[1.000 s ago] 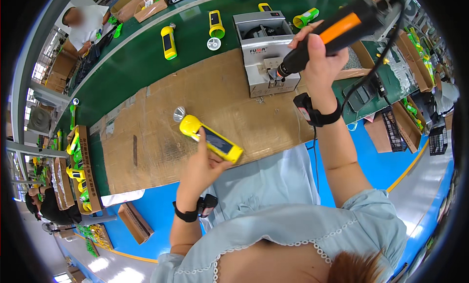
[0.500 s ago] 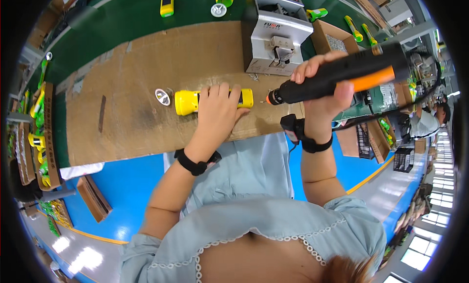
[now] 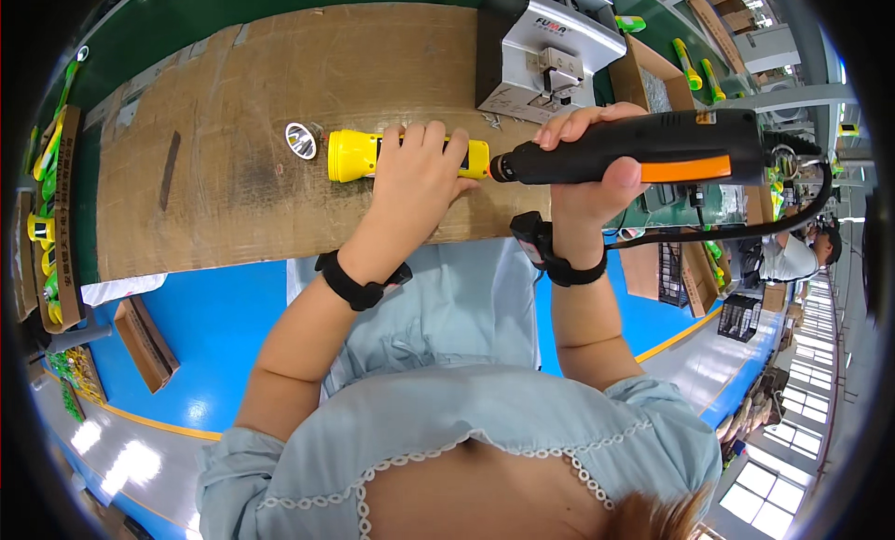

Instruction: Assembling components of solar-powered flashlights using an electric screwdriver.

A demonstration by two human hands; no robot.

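A yellow flashlight [image 3: 351, 156] lies on its side on the cardboard, its wide head to the left. My left hand [image 3: 416, 177] is closed over its body and presses it down. My right hand [image 3: 597, 163] grips a black electric screwdriver with an orange stripe [image 3: 685, 149], held level. The tool's tip meets the right end of the flashlight; the bit itself is hidden there. Just left of the flashlight's head sits a round silver reflector [image 3: 300, 140], with a dark wire or shadow beside it.
A silver screw-feeding machine [image 3: 550, 51] stands behind my right hand, with loose screws [image 3: 491, 121] at its foot. Right of it is a cardboard box [image 3: 653, 74] holding small parts. The tool's black cable [image 3: 746, 231] loops at the right. Yellow-green flashlights fill a box [image 3: 61, 223] at far left.
My right hand has brought the screwdriver left and level, so its tip now touches the flashlight's end. The left hand keeps its hold. The whole view has shifted slightly.
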